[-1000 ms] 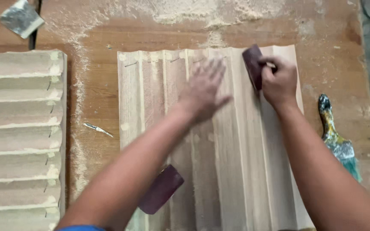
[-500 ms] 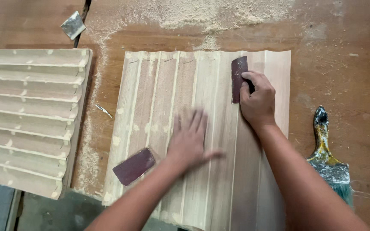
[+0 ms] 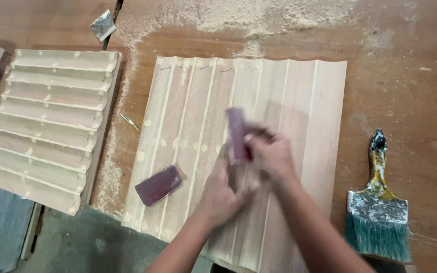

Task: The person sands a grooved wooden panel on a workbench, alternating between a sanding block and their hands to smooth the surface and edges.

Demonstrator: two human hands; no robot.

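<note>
The fingers (image 3: 259, 137) of the right hand (image 3: 271, 156) were curled tight around a folded strip of maroon sandpaper (image 3: 236, 134), held upright on its edge so that it sat in one of the grooves of the fluted wooden panel (image 3: 299, 101). The left hand (image 3: 221, 194) lay just beside it, palm down with its fingers spread flat on the panel, which probably kept the board from sliding. Both hands were blurred, so exactly how the fingers pinched the strip was hard to make out.

The panel lay lengthwise on the desk (image 3: 405, 65), its near edge hidden behind the forearms. A second maroon sanding piece (image 3: 158, 185) rested loose on the panel's left side, near the left hand. A thin sliver (image 3: 130, 121) lay on the desk left of the panel; its nature could not be told. Further left was another ribbed panel (image 3: 51, 126), turned crosswise. Sawdust (image 3: 259, 15) was heaped along the far side. A worn paintbrush (image 3: 378, 202) with green bristles lay to the right, well apart. A small grey scrap (image 3: 102, 24) sat at the top left.
</note>
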